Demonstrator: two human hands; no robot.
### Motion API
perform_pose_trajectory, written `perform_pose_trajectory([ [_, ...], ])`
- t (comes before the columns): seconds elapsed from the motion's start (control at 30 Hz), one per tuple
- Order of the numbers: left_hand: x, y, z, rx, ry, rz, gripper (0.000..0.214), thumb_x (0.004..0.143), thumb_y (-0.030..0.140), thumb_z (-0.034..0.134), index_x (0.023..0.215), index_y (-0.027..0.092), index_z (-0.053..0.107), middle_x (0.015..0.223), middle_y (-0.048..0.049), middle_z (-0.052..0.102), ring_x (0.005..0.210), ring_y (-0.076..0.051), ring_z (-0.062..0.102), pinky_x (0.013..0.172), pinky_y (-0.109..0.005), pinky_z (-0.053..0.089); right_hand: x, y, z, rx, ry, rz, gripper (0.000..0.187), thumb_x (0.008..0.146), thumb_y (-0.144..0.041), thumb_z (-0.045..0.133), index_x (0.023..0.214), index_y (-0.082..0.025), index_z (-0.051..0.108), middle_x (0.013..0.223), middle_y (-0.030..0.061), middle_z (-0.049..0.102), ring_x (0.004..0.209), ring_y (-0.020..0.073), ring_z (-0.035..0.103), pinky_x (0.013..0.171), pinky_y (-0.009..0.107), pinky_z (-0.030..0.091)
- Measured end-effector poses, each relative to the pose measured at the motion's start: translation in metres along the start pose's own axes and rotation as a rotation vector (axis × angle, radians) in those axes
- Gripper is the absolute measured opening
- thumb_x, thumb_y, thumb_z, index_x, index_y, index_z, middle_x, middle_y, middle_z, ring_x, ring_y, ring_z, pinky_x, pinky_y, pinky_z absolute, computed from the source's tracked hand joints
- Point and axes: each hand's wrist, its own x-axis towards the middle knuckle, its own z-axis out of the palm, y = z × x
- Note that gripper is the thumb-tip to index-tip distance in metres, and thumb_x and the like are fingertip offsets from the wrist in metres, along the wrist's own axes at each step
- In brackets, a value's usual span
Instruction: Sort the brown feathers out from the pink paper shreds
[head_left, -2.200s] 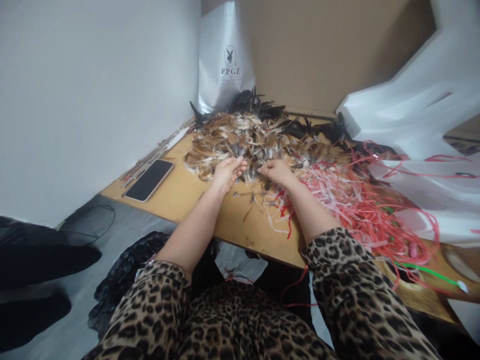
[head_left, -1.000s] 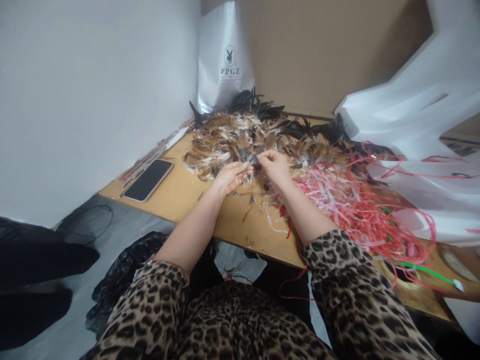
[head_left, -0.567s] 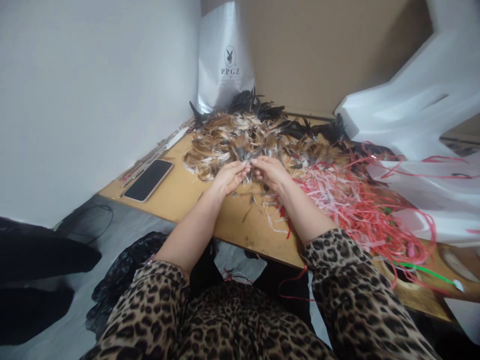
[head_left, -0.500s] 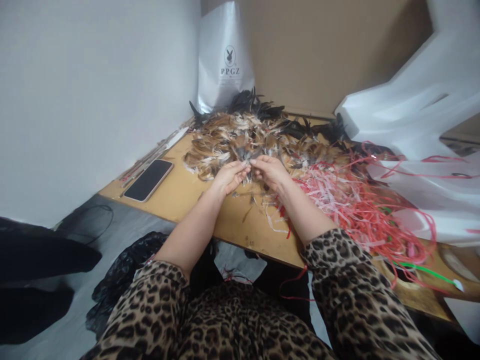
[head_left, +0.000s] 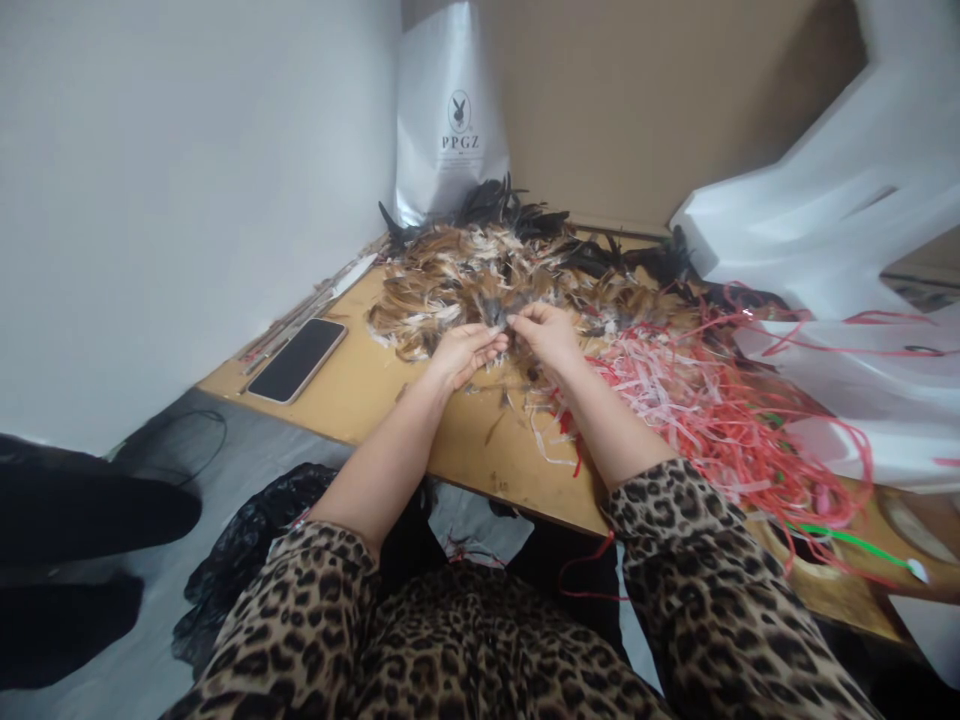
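Note:
Both my hands meet over the front edge of a heap of brown, white and black feathers (head_left: 442, 285) on the wooden table (head_left: 480, 450). My left hand (head_left: 471, 352) is closed in a pinch, with a small greyish feather (head_left: 493, 312) standing up at its thumb and fingertip. Right beside it, my right hand (head_left: 549, 335) also pinches, thumb against forefinger, close to the same feather. What sits between the right fingertips is too small to make out. Loose feather bits lie on the wood below the hands.
A tangle of red and pink plastic ribbon (head_left: 697, 420) covers the table's right side. A phone (head_left: 298, 360) lies at left. Behind stands a white bag (head_left: 454, 110); white plastic sheeting (head_left: 817, 190) hangs at right. A black plastic bag (head_left: 247, 560) is on the floor.
My right hand has shifted slightly up and right, so the fingertips are a little further apart. My left hand has turned slightly, and its fingers show more.

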Motion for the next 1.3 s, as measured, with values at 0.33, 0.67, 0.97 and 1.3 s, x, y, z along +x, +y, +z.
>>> perform_pose_trajectory([
  [0.33,0.0,-0.001,0.0,0.12,-0.005,0.079,0.011,0.068,0.018,0.067,0.069,0.008,0.062,0.064,-0.0042,0.065,0.054,-0.005,0.058,0.053,-0.014,0.044,0.0,0.002,-0.002,0.109,-0.099,0.09,0.029,0.055,-0.039,0.073,0.061,-0.016,0.056,0.045,-0.0043,0.051,0.04,0.0062,0.04,0.041,0.02,0.028],
  [0.67,-0.004,0.001,0.005,0.202,-0.021,0.112,0.021,0.063,0.026,0.072,0.068,0.009,0.063,0.063,-0.0051,0.064,0.054,-0.007,0.057,0.053,-0.018,0.044,0.002,0.008,-0.005,0.18,-0.112,0.07,0.029,0.055,-0.037,0.074,0.056,-0.016,0.054,0.042,-0.006,0.046,0.039,0.0052,0.036,0.041,0.021,0.025],
  [0.97,-0.004,0.0,0.003,0.198,-0.062,0.112,0.022,0.063,0.029,0.072,0.066,0.01,0.063,0.059,-0.0028,0.061,0.049,-0.004,0.053,0.049,-0.015,0.041,0.002,0.012,-0.007,0.187,-0.136,0.035,0.03,0.056,-0.04,0.073,0.058,-0.017,0.054,0.045,-0.0058,0.048,0.042,0.0058,0.038,0.043,0.021,0.028],
  [1.3,0.003,0.002,-0.001,0.124,0.075,0.18,0.021,0.063,0.028,0.072,0.065,0.01,0.062,0.059,-0.0021,0.062,0.047,-0.003,0.052,0.046,-0.014,0.038,0.013,0.021,-0.017,0.074,0.003,0.062,0.03,0.058,-0.042,0.068,0.071,-0.016,0.063,0.057,-0.0023,0.057,0.046,0.0069,0.04,0.046,0.022,0.032],
])
